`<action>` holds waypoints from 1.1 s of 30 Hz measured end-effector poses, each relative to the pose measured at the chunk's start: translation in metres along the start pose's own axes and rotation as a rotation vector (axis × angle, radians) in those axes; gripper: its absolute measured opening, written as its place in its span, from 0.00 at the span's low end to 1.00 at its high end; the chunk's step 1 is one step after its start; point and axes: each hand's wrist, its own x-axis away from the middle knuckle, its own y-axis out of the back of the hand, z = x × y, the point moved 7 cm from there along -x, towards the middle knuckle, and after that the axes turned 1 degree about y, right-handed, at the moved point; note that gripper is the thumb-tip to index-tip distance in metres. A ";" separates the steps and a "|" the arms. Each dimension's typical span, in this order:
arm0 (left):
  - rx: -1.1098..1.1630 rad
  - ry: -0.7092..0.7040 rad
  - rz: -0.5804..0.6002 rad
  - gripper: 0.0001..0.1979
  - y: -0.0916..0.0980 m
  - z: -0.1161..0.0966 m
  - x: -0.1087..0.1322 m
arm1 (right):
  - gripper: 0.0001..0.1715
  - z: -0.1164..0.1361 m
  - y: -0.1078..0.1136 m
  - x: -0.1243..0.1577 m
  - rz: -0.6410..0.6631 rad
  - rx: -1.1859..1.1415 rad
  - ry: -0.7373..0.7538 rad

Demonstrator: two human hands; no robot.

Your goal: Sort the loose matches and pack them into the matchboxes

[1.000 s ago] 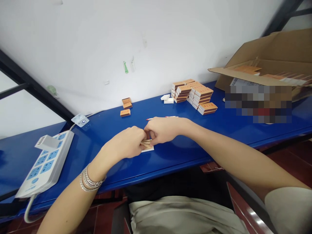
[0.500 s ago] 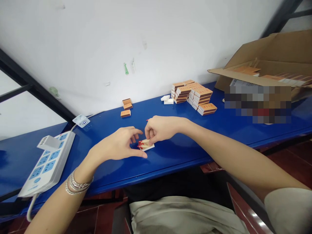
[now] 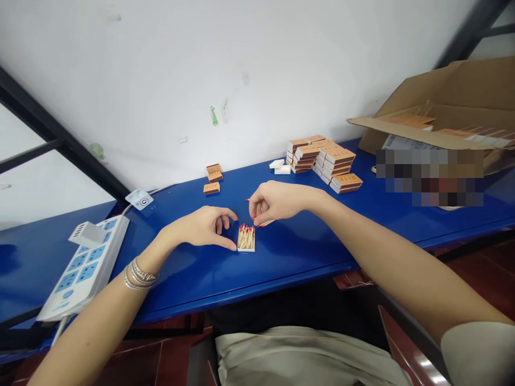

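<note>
A small white matchbox tray [image 3: 246, 249] sits on the blue table [image 3: 193, 284], packed with red-tipped matches [image 3: 246, 237] that lean in a bunch. To its left my left hand [image 3: 201, 228] rests with its fingers apart, holding nothing, the thumb almost at the tray. Just beyond the tray my right hand [image 3: 276, 202] is pinched on a few matchsticks [image 3: 265, 223]. Their red heads show by the fingertips, and the fingers hide most of them. One more red-tipped match [image 3: 248, 199] lies behind that hand.
Stacks of orange matchboxes [image 3: 333, 163] stand at the back, with white trays [image 3: 280, 168] beside them. Several loose boxes [image 3: 213, 179] lie further left. An open cardboard box [image 3: 442, 96] sits at right, partly pixelated. A power strip [image 3: 82, 271] lies at left.
Both hands have drawn apart, the left moving left, the right moving back. The tray now shows its matches, which were first bunched between my hands. The view has shifted slightly.
</note>
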 end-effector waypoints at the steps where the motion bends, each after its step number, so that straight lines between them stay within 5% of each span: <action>1: 0.003 -0.027 -0.005 0.38 -0.001 -0.001 -0.001 | 0.08 0.000 -0.001 0.000 0.006 -0.008 0.003; 10: -0.134 -0.155 -0.210 0.40 -0.016 -0.026 0.010 | 0.10 0.000 -0.010 -0.004 0.024 0.030 0.028; 17: -0.220 -0.193 -0.197 0.27 -0.023 -0.038 0.015 | 0.18 0.003 -0.021 -0.006 0.094 0.018 0.046; 24: -0.169 -0.206 -0.216 0.22 -0.019 -0.034 0.013 | 0.18 0.003 -0.022 -0.012 0.017 0.057 0.047; 33: -0.177 -0.085 -0.260 0.30 -0.012 -0.026 0.012 | 0.11 -0.002 -0.012 -0.010 -0.022 -0.062 0.028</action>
